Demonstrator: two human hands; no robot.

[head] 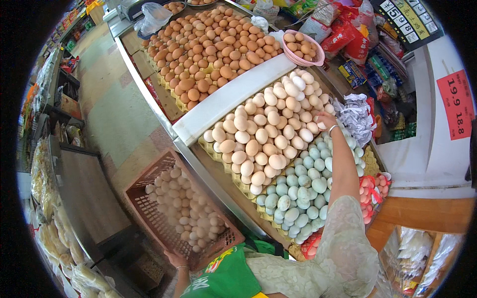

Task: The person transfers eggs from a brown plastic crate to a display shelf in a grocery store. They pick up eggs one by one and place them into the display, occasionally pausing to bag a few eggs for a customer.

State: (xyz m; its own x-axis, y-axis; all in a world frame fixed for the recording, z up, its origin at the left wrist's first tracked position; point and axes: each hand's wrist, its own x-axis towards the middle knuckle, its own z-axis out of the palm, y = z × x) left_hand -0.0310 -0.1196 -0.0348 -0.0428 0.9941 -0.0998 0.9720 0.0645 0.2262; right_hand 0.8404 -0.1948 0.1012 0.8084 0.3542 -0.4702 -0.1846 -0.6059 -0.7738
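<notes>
My left hand [176, 258] grips the near corner of a brown plastic crate [143, 223], which holds many pale eggs [186, 201] in a loose heap. My right hand [325, 121] reaches across the display to the far right side of a pile of cream-coloured eggs [261, 136]. Its fingers are bent over the eggs there, and a pale egg shows under the fingertips; whether they hold it is unclear. Below my right forearm lie pale blue-green eggs [303, 192]. Yellowish egg trays [244, 188] show under the heaps.
A white divider [238, 98] separates brown eggs [208, 48] from the cream ones. A pink basket [298, 59] of brown eggs stands beyond it. Crumpled white plastic bags [356, 115] and red net bags of eggs [369, 193] lie at right. The counter's metal edge [220, 199] borders the crate.
</notes>
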